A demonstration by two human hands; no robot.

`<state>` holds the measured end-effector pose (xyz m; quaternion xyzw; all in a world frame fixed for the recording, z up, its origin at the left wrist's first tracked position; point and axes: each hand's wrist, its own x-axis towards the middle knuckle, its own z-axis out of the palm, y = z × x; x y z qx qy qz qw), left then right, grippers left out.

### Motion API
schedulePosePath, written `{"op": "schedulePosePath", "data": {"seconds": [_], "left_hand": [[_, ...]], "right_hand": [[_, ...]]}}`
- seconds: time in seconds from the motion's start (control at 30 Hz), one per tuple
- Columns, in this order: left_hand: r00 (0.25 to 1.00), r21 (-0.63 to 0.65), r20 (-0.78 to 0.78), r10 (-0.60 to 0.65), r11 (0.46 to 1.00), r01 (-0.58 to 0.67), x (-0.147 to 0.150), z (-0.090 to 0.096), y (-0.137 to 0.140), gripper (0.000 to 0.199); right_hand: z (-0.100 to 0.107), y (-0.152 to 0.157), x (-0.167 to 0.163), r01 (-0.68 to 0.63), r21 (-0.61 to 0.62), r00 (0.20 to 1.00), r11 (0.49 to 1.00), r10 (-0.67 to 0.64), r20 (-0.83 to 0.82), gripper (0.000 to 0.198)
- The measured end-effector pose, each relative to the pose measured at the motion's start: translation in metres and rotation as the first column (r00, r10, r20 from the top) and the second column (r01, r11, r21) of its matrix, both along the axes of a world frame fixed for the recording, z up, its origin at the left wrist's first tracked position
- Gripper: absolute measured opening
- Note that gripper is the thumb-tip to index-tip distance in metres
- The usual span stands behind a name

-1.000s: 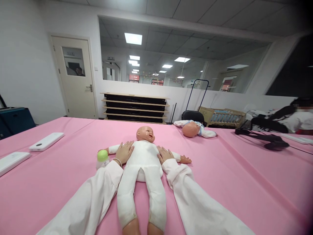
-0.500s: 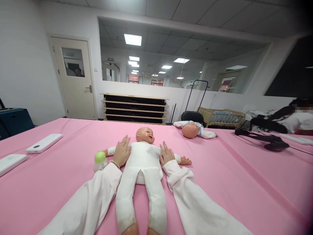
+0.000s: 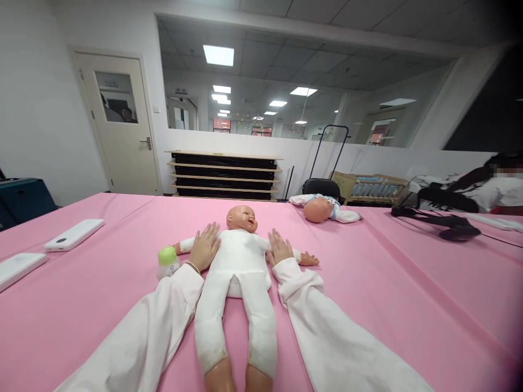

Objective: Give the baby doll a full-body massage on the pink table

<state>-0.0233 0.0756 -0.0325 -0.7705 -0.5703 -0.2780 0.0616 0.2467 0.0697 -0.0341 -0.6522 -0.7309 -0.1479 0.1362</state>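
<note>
A baby doll [image 3: 237,256] with a white cloth body lies on its back, head away from me and arms spread. My left hand [image 3: 205,247] rests flat beside its chest, across the doll's arm on that side, fingers stretched out. On the other side my right hand [image 3: 280,247] lies over the doll's other arm near the shoulder, also with fingers extended. Neither hand is wrapped round anything. A small bottle [image 3: 168,263] with a green cap stands just left of my left wrist, partly hidden by my sleeve.
A pink cloth [image 3: 368,305] covers the table. Two white devices [image 3: 74,235] lie at the left. A second doll [image 3: 318,209] in clothes lies at the far edge, and a black strap-like item [image 3: 437,222] is at the right. Beyond stand a chair and a wooden crib [image 3: 378,188].
The view has tipped down slightly, so the table objects sit a little higher. Both hands stay beside the doll, with no clear movement against it.
</note>
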Motion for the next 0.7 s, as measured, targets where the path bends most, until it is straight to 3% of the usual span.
{"op": "schedulePosePath", "data": {"seconds": [0.07,0.17,0.23,0.33,0.4,0.43,0.47,0.53,0.57,0.63,0.7], "left_hand": [[0.992,-0.074,-0.051,-0.114,0.991,0.110,0.000,-0.001,0.000,0.047],[0.997,-0.100,-0.067,-0.040,0.994,0.033,-0.001,-0.005,0.001,0.045],[0.994,-0.064,-0.047,0.097,0.993,-0.099,-0.002,-0.007,0.001,0.045],[0.956,0.020,0.007,0.293,0.956,-0.293,-0.004,-0.006,0.001,0.041],[0.951,0.065,0.083,0.298,0.950,-0.304,-0.005,-0.001,-0.003,0.042],[0.961,0.082,0.137,0.240,0.964,-0.253,-0.006,0.003,-0.008,0.042],[0.969,0.100,0.197,0.151,0.980,-0.173,-0.006,0.008,-0.015,0.043],[0.952,0.134,0.294,-0.080,0.990,0.042,-0.007,0.016,-0.037,0.044],[0.931,0.129,0.312,-0.189,0.979,0.156,-0.007,0.020,-0.051,0.044],[0.898,0.058,0.283,-0.337,0.940,0.335,-0.007,0.022,-0.085,0.044],[0.884,-0.026,0.205,-0.420,0.901,0.433,-0.008,0.020,-0.117,0.046]], "right_hand": [[-0.002,0.003,-0.001,-0.091,-0.088,0.996,0.992,0.093,0.017,0.054],[-0.004,0.006,0.002,-0.071,-0.157,0.997,0.985,0.073,0.007,0.049],[-0.003,0.004,0.006,0.006,-0.156,1.000,0.988,-0.006,0.002,0.045],[0.002,0.000,0.013,0.251,-0.080,0.967,0.965,-0.253,-0.021,0.046],[0.007,-0.004,0.016,0.351,-0.011,0.935,0.936,-0.351,-0.059,0.049],[0.010,-0.006,0.015,0.336,0.009,0.939,0.942,-0.334,-0.083,0.050],[0.012,-0.011,0.014,0.268,0.022,0.958,0.963,-0.264,-0.109,0.050],[0.013,-0.025,0.007,-0.030,0.078,0.986,0.996,0.042,-0.161,0.050],[0.013,-0.036,0.002,-0.225,0.120,0.955,0.967,0.244,-0.171,0.052],[0.010,-0.066,-0.011,-0.550,0.225,0.799,0.805,0.585,-0.140,0.058],[0.006,-0.099,-0.024,-0.662,0.212,0.711,0.719,0.692,-0.124,0.063]]}}
